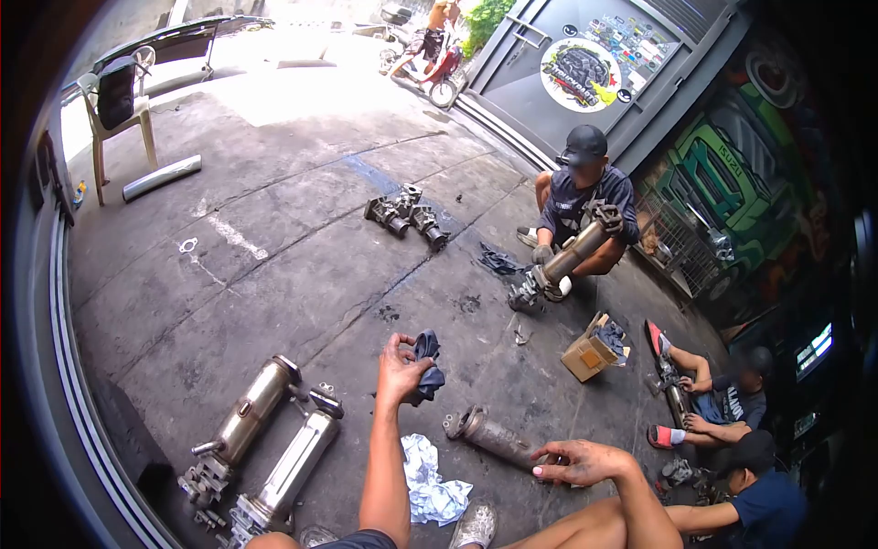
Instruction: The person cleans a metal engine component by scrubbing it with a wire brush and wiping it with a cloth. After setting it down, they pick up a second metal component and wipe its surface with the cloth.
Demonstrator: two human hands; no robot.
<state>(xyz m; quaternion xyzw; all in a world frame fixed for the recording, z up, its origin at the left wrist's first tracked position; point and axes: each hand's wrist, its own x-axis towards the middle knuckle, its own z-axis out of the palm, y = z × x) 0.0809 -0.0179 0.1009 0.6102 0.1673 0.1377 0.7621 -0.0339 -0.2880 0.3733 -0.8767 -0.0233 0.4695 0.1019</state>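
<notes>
My left hand [402,368] is raised at the centre, its fingers closed on a dark rag [426,368]. To the right, my right hand [578,463] hangs with its fingers apart near the end of a metal cylinder [498,439] lying on the floor; whether a fingertip touches the cylinder is unclear. A crumpled light cloth [432,483] lies between my shoes. Left of my left arm, two long metal parts lie side by side, one round [249,414] and one flatter [297,460].
A crouching person [585,206] holds a metal cylinder [578,252] upright at a slant. A cardboard box [588,355] with rags stands right of centre. Metal castings [407,217] lie farther off. Two people [739,403] work at the lower right. A chair [119,119] stands upper left.
</notes>
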